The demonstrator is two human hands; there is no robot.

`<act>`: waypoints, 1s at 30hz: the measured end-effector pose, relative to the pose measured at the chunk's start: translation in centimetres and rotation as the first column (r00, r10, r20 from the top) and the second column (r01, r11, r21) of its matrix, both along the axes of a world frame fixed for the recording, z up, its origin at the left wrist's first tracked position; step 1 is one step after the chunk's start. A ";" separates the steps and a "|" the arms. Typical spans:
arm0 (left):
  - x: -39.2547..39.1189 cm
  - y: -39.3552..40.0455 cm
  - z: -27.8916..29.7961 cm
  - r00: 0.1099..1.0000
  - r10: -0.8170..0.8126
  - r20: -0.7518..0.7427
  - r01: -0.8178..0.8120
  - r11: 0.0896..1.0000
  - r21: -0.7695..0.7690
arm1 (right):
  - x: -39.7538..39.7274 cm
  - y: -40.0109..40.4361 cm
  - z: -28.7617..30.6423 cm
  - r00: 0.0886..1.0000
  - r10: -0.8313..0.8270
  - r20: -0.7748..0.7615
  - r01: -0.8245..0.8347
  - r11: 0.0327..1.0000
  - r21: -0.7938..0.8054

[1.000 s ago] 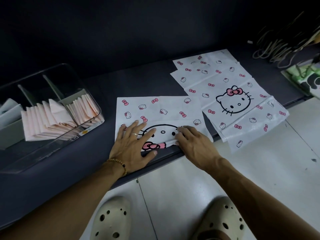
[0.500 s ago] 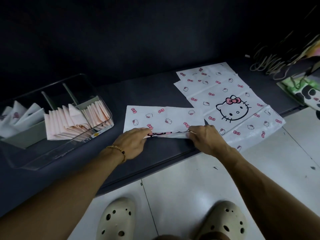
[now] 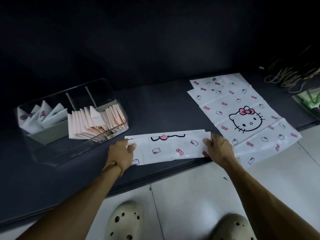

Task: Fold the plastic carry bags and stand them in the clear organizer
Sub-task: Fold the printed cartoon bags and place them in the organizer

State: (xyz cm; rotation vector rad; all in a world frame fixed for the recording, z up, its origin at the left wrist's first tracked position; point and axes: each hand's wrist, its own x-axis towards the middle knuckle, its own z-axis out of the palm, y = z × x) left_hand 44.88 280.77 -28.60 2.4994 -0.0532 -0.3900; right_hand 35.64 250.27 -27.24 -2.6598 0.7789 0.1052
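A white cartoon-cat carry bag [image 3: 168,147], folded into a long strip, lies near the front edge of the dark counter [image 3: 155,108]. My left hand [image 3: 120,153] pinches its left end and my right hand [image 3: 219,148] pinches its right end. To the right, a stack of flat bags [image 3: 242,115] with the same print lies spread out, its near end hanging over the counter edge. The clear organizer [image 3: 72,122] stands at the left, holding folded white triangles [image 3: 41,116] and folded pink bags [image 3: 91,122] in its compartments.
A tangle of cord handles [image 3: 290,75] and a green printed bag [image 3: 310,101] sit at the far right of the counter. White floor tiles [image 3: 199,196] and my two cream clogs are below the counter edge. A dark wall rises behind.
Both hands lifted the bag's near edge and folded it away from me, turning the wide sheet into a narrower strip. The view shifted, showing more of the organizer.
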 end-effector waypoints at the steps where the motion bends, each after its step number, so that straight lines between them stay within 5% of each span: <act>1: 0.0 -0.3 0.1 1.000 -0.004 0.014 0.004 0.999 0.040 | 0.3 -0.1 -0.2 1.000 0.002 0.009 -0.002 1.000 -0.008; 10: 0.3 0.2 0.4 0.977 -0.012 0.212 -0.047 0.961 0.272 | 1.9 -0.7 -1.5 0.994 -0.105 -0.021 0.104 0.994 -0.042; 13: 0.1 -0.4 0.7 0.894 -0.293 0.339 0.132 0.894 0.427 | 2.0 -0.7 -1.9 0.996 -0.094 -0.006 0.093 0.992 -0.089; 15: 0.0 -1.2 0.4 0.736 -0.534 0.416 0.311 0.813 0.492 | 2.0 -0.7 -2.0 0.998 -0.062 -0.004 0.061 0.992 -0.113; 18: -0.3 -1.7 -1.2 0.656 -0.697 0.291 0.538 0.702 0.467 | 2.1 -0.7 -2.1 0.999 -0.043 -0.008 0.042 0.992 -0.118; 25: -1.2 -1.0 -3.0 0.697 -0.689 0.199 0.536 0.685 0.494 | 2.1 0.7 -0.7 0.991 -0.128 0.046 0.135 0.969 -0.209; 27: -1.4 -1.1 -3.1 0.707 -0.678 0.201 0.517 0.689 0.508 | 2.7 3.3 -0.2 0.986 0.035 0.165 0.022 0.943 -0.332; 30: -1.5 -1.2 -2.8 0.712 -0.672 0.204 0.511 0.695 0.505 | 3.9 10.5 -0.6 0.840 0.454 0.298 -0.398 0.888 -0.231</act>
